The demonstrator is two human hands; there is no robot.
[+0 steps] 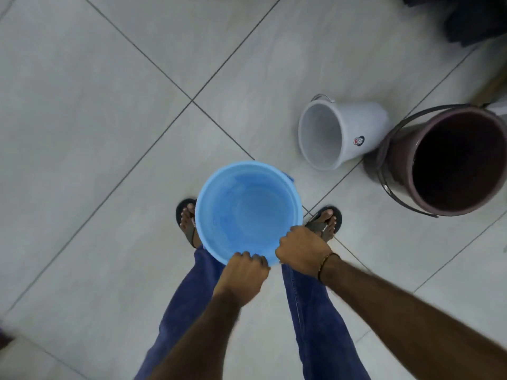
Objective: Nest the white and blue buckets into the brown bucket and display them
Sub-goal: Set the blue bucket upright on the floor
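Observation:
I look straight down into an upright blue bucket point(247, 209) held between my feet. Both hands grip its near rim: my left hand point(242, 275) at the front, my right hand point(301, 249) a little to the right of it. A white bucket point(343, 133) lies on its side on the floor to the upper right, its mouth facing left and towards me, with a small sticker on its wall. Just right of it stands the larger brown bucket point(450, 160), upright, dark inside, its metal handle folded down on the left.
The floor point(109, 133) is pale grey tile with dark grout lines. My sandalled feet and blue-trousered legs stand under the blue bucket. Dark objects point(472, 17) fill the top right corner, and a wooden edge point(493, 89) shows at the right border.

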